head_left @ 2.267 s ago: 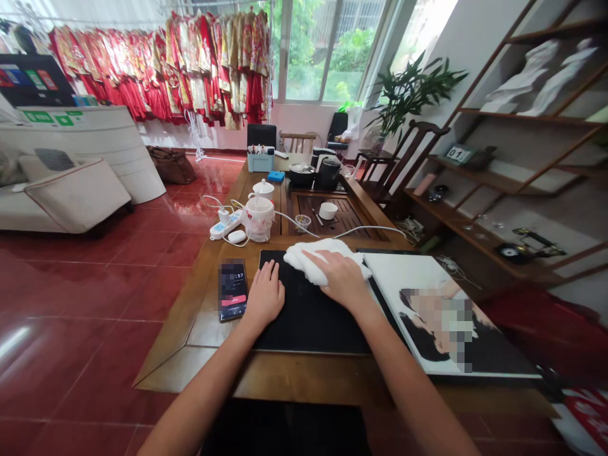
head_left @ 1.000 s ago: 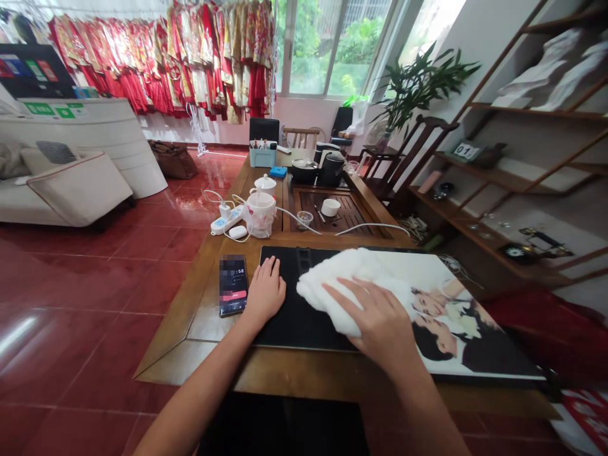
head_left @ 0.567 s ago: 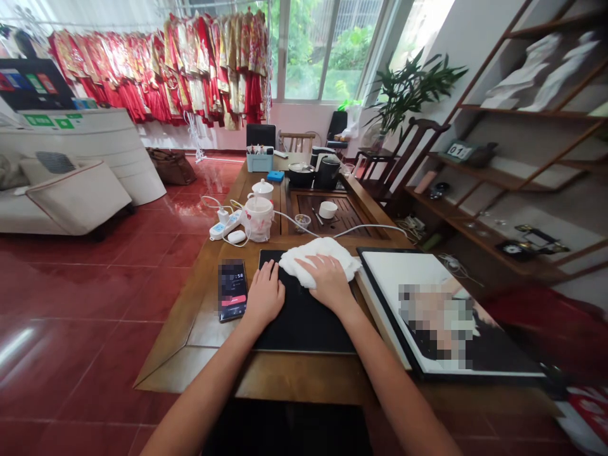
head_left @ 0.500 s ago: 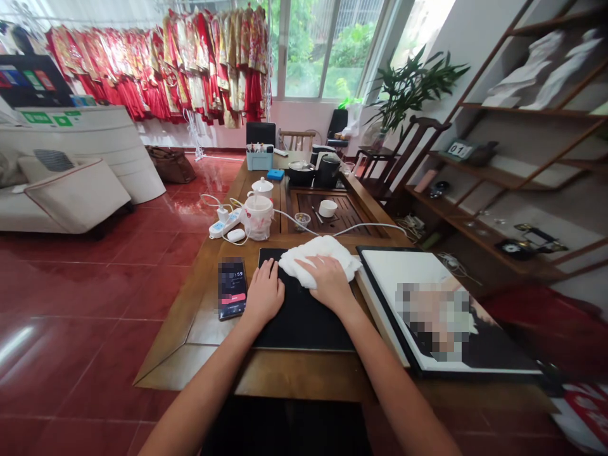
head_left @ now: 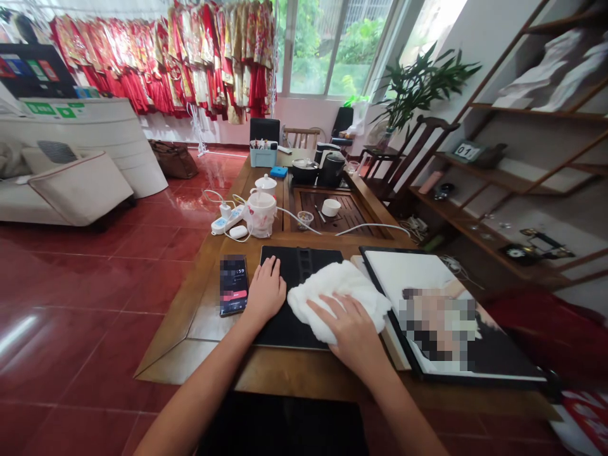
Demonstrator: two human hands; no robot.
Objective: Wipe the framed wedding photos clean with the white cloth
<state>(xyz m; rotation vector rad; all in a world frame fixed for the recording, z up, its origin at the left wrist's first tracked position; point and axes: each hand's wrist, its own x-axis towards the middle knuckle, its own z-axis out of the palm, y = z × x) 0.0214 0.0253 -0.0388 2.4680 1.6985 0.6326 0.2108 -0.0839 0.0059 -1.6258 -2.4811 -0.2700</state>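
A black panel (head_left: 294, 269) lies flat on the wooden table (head_left: 213, 342) in front of me. My left hand (head_left: 265, 292) rests flat on its left edge, fingers stretched out. My right hand (head_left: 349, 328) presses a white cloth (head_left: 332, 291) onto the panel's near right part, fingers spread over the cloth. Beside the panel on the right lies a large framed photo print (head_left: 427, 297). A phone (head_left: 233, 284) with a lit screen lies just left of my left hand.
Farther back on the table stand a white teapot (head_left: 261, 212), a power strip (head_left: 227, 221) with cables, a tea tray (head_left: 332, 215) with a cup, and kettles (head_left: 316, 170). Wooden shelves (head_left: 517, 177) stand on the right. Red garments (head_left: 156, 57) hang at the back; a sofa (head_left: 66, 190) is left.
My right hand has drawn the cloth from the panel's far edge toward me and a little to the right. My left hand has stayed on the panel's left edge.
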